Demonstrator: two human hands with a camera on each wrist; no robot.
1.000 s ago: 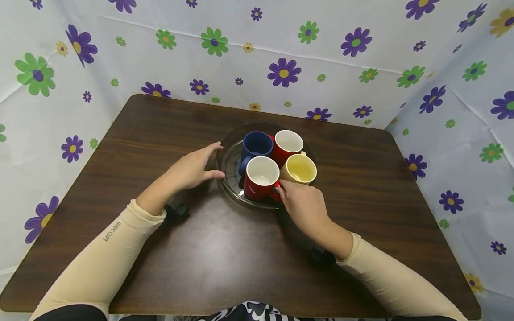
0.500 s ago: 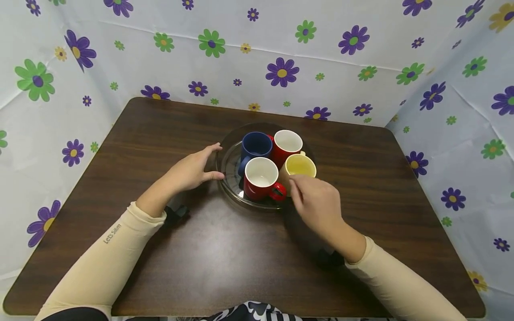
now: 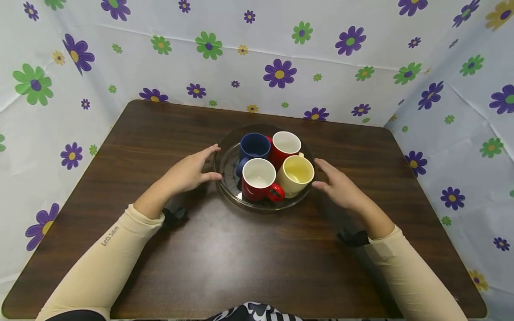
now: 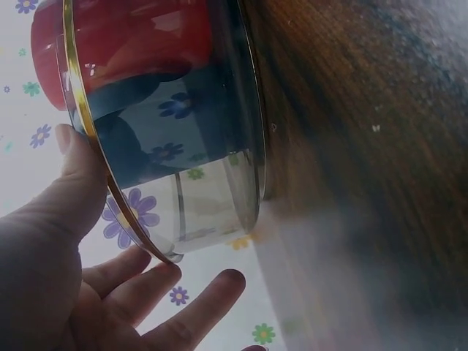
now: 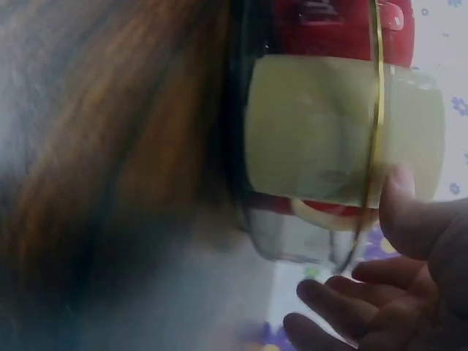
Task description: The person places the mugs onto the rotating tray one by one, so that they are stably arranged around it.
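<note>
A round see-through dish with a gold rim [image 3: 228, 189] stands on the table. In it are a blue mug [image 3: 254, 145], a red mug with a white inside [image 3: 254, 191] at the front, a second such red mug [image 3: 286, 143] behind, and a pale yellow mug [image 3: 295, 174]. My left hand [image 3: 188, 171] is at the dish's left side, fingers spread; in the left wrist view its thumb [image 4: 66, 146] and some fingertips meet the rim. My right hand [image 3: 341, 186] is at the right side with fingers extended, its thumb [image 5: 401, 191] by the rim; whether it touches is unclear.
The dark wooden table [image 3: 225, 263] reaches to a white curtain [image 3: 176, 73] with printed flowers at the back and sides. Dark straps [image 3: 353, 238] are on both wrists.
My right hand has let go of the front red mug's handle, passed the yellow mug and moved right to the dish's side. My left hand has stayed at the left side.
</note>
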